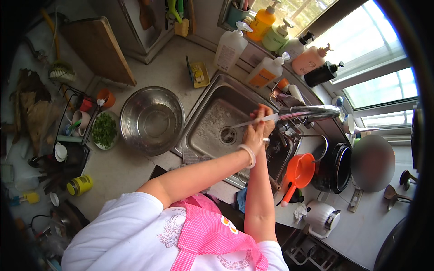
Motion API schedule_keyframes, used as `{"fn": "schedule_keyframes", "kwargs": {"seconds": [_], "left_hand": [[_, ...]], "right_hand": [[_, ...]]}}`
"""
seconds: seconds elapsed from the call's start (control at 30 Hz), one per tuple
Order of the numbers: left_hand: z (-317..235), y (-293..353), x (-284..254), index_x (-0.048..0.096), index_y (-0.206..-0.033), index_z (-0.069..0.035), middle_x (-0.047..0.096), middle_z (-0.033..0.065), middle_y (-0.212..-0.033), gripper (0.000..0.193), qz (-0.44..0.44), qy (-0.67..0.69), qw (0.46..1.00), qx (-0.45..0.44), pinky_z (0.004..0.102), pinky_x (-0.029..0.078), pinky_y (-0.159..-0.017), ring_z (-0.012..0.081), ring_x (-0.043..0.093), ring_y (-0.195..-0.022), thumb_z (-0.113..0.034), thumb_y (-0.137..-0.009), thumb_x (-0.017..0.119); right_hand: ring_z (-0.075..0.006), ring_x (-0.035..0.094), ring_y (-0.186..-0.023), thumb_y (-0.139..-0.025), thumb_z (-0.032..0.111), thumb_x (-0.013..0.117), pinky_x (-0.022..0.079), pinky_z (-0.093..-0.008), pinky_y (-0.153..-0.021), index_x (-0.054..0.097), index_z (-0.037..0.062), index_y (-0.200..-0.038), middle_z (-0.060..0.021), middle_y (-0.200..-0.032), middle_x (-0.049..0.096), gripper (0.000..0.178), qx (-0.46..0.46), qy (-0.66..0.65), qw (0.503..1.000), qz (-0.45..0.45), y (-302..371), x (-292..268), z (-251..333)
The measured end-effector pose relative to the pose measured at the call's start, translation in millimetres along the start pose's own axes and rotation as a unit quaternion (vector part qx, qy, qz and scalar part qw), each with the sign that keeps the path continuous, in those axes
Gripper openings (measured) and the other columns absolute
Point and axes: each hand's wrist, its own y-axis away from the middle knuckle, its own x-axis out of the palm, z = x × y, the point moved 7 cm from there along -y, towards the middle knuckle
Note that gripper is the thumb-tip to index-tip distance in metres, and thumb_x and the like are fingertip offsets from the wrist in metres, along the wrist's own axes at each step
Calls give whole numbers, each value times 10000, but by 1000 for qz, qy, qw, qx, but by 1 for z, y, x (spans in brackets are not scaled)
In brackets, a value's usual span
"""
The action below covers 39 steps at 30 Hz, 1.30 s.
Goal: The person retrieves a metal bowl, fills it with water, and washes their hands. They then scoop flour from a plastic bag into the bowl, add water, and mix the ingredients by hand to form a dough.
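Note:
Over the right side of the steel sink [195, 131], my left hand [254, 134] and my right hand [268, 121] are pressed together. The left fingers close against the right hand. The right fingers are curled, partly hidden by the left, and no object shows between the hands. A chrome faucet [309, 111] reaches in from the right, its stream running past the hands toward the round drain [227, 135]. A pale bangle [248, 155] circles my left wrist.
Left of the sink stand a large steel bowl [152, 121] and a plate of chopped greens [104, 130]. Pump bottles [231, 47] line the back and windowsill. An orange ladle [300, 171], black pot [337, 169] and white kettle [320, 217] are at right. A cutting board [97, 49] leans at back left.

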Motion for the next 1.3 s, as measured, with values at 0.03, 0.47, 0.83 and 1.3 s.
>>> {"fn": "schedule_keyframes", "kwargs": {"seconds": [0.03,0.47,0.83,1.3], "left_hand": [[4,-9,4,569,-1085,32,641,175,-950,556,17,41,995,-85,338,486,-704,228,615,-836,-490,-922,470],[-15,-20,25,589,-957,-59,579,7,-840,155,298,122,947,-13,278,433,-636,101,523,-766,-182,-868,557],[-22,1,-32,468,-1255,33,520,147,-1257,532,230,35,972,-41,307,381,-965,204,485,-1173,-295,-859,607],[8,14,-81,667,-967,-18,676,141,-890,277,32,-276,943,183,316,500,-783,215,651,-844,-221,-780,682]], "right_hand": [[-62,563,-709,-899,160,607,434,-203,-598,643,23,-983,-9,-816,632,166,-46,-99,993,40,0,3,-8],[-239,651,-665,-891,249,476,519,-386,-618,618,-44,-778,-154,-656,621,345,205,219,952,54,-2,-92,-32],[-240,665,-838,-912,255,544,538,-323,-689,630,7,-1001,-167,-922,668,278,133,352,919,121,5,-131,13],[-170,649,-809,-833,62,629,509,-307,-699,598,84,-1136,-103,-972,655,305,-6,277,940,200,72,-53,-58]]}}
